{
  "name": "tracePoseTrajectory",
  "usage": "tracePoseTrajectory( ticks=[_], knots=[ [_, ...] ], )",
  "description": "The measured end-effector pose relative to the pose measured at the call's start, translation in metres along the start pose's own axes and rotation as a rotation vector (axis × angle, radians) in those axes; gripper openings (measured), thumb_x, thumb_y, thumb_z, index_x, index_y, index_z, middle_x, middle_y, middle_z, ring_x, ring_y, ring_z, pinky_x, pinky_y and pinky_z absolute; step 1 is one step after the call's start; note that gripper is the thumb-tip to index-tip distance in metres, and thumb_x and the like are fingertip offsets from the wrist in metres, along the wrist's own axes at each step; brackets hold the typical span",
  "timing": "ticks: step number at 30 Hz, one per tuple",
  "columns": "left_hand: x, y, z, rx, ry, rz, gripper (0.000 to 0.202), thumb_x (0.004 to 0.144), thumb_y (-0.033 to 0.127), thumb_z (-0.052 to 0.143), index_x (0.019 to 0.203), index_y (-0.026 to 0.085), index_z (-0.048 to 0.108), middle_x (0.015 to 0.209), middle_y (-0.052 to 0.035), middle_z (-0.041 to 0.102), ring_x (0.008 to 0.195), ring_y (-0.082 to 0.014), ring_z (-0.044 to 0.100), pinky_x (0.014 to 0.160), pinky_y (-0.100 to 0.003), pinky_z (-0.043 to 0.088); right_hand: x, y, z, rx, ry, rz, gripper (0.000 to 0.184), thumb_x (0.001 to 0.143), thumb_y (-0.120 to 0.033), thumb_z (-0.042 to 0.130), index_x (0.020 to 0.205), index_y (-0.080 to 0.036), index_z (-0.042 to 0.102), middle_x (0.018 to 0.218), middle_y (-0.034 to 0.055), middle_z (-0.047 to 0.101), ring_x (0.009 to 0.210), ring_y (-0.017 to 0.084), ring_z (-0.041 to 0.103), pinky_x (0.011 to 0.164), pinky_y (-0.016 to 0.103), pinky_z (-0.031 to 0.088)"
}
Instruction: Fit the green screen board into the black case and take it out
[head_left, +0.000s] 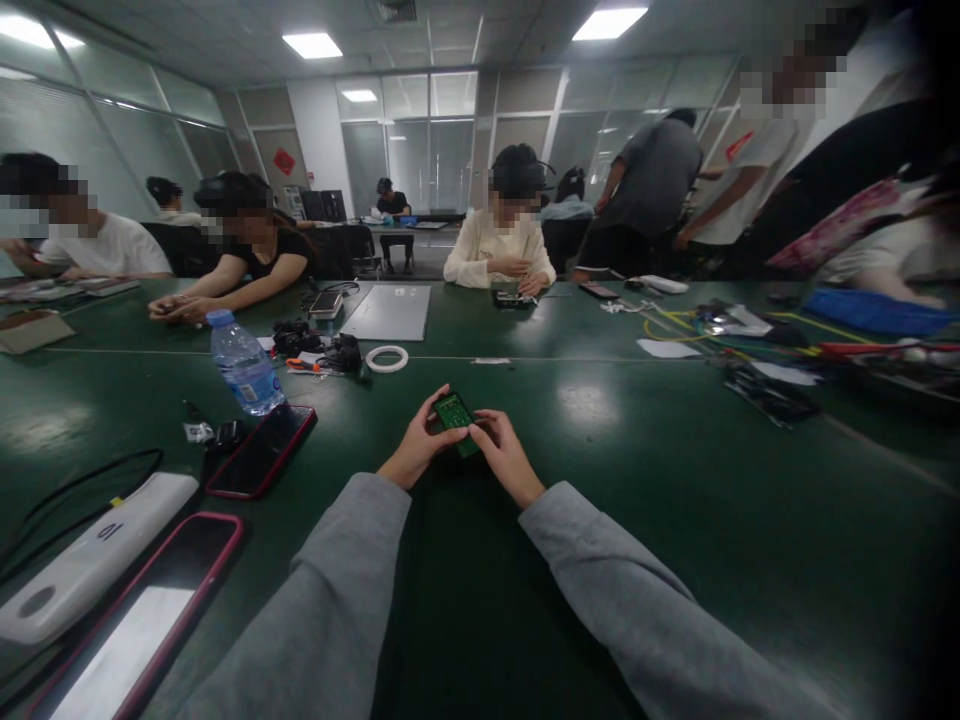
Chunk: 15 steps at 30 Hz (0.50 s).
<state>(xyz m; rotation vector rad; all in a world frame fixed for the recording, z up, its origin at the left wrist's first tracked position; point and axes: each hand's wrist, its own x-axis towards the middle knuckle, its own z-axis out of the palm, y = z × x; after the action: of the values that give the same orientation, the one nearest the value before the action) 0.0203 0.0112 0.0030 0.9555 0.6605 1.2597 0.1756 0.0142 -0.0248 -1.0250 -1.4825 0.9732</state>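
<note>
Together left hand [415,452] and right hand [504,458] grasp small green circuit board [454,414], fingers pinching its edges, above green bench [600,440] middle.

Both hands [461,447] together, fingers curled

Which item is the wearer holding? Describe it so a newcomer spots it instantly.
On the dark green table, follow the two grey sleeves to the left hand and right hand. Between them: a small green circuit board, the only thing there held off the table.
</note>
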Motion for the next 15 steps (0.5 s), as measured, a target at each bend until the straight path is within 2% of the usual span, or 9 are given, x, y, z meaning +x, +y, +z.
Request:
tracePoseTrajectory(
  ticks=[7, 15],
  knots=[
    [-0.0007, -0.0002, -0.0009, 0.016, -0.018, 0.015, 0.08, 0.062, 0.012, 0.076, 0.133, 0.031, 0.044, 0.119, -0.0081, 0.057, 0.109, -0.0236, 0.055, 0.098, -0.045, 0.041, 0.0006, 0.0018, -0.0007, -0.001, -0.009, 0.007, 0.046, 0.083, -0.048, 0.056, 0.117, -0.017, 0.05, 0.114, 0.0082, 0.056, 0.101, 0.017, 0.057, 0.086, 0.031, 0.05],
    [0.0013, -0.0005, -0.0025, -0.086, 0.004, 0.015, 0.083, 0.059, 0.007, 0.076, 0.133, 0.031, 0.044, 0.117, -0.0057, 0.058, 0.106, -0.0198, 0.057, 0.1, -0.041, 0.04, 0.0018, 0.002, 0.0012, 0.032, -0.074, -0.005, 0.047, 0.079, -0.045, 0.062, 0.115, -0.016, 0.052, 0.114, 0.0091, 0.057, 0.103, 0.018, 0.057, 0.091, 0.035, 0.049]
  ],
)
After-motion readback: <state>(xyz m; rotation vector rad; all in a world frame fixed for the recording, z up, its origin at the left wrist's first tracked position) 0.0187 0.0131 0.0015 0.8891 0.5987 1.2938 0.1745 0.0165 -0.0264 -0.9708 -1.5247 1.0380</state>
